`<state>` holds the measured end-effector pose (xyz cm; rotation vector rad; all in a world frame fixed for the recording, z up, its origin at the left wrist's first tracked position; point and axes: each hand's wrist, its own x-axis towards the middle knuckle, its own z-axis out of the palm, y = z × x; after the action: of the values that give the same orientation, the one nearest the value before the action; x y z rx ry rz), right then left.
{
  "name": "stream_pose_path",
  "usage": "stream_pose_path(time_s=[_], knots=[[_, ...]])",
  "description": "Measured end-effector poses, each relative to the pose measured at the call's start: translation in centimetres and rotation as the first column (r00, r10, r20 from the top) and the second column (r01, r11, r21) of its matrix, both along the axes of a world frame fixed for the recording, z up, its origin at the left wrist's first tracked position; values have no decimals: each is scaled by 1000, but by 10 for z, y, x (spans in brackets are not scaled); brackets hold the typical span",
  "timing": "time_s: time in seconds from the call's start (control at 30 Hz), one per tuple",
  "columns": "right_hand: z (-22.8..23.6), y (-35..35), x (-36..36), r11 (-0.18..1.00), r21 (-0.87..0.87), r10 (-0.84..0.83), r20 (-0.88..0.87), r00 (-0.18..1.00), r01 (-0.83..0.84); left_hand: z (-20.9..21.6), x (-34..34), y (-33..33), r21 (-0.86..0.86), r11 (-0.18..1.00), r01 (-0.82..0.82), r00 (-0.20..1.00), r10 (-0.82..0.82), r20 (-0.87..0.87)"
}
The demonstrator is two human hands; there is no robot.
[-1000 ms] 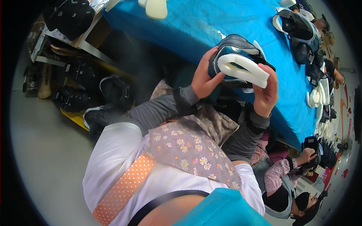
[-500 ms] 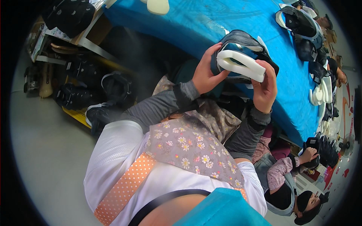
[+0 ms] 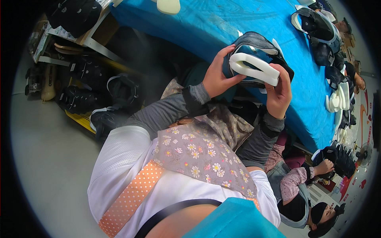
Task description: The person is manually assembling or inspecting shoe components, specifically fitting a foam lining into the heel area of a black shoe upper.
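Above the near edge of the blue-covered table, I hold a dark grey-black shoe-like piece (image 3: 256, 39) with an opening and a blue inside. A thick white U-shaped foam piece (image 3: 254, 70) sits at that opening, its bend to the left. My left hand (image 3: 219, 75) is closed round the left side of the dark piece, its thumb reaching the foam's lower left edge. With my right hand (image 3: 279, 90) I pinch the right ends of the foam. The right-hand fingertips partly cover the dark piece behind.
The blue-covered table (image 3: 198, 29) bears a pale insole-shaped piece (image 3: 168, 6), dark shoes (image 3: 313, 23) and white foam pieces (image 3: 338, 99). To my left, a yellow basket (image 3: 81, 122) of black shoes stands by a shelf (image 3: 101, 49). A co-worker's hand (image 3: 324, 166) handles dark items at the right.
My left thumb has shifted slightly along the foam's lower edge. At the right, the co-worker's hand and dark item have moved a little. My grip otherwise looks the same.
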<state>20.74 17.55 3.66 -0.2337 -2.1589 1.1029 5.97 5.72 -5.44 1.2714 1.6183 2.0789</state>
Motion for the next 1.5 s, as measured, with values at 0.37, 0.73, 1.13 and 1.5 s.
stream_pose_path(time_s=[0.37, 0.73, 1.13, 1.5], knots=[[0, -7, -9, 973, 162, -182, 100, 978, 165, 15, -15, -12, 25, 999, 28, 999, -27, -32], [7, -14, -10, 965, 234, -147, 94, 985, 122, 59, -38, -14, -357, 912, -201, 943, 81, -324], [-4, -12, -3, 958, 225, -176, -16, 984, 175, 72, -39, 5, -15, 950, -312, 762, 241, -602], [-15, -4, 0, 971, 138, -194, -13, 981, 194, 66, -41, 14, -97, 979, -179, 758, 74, -648]])
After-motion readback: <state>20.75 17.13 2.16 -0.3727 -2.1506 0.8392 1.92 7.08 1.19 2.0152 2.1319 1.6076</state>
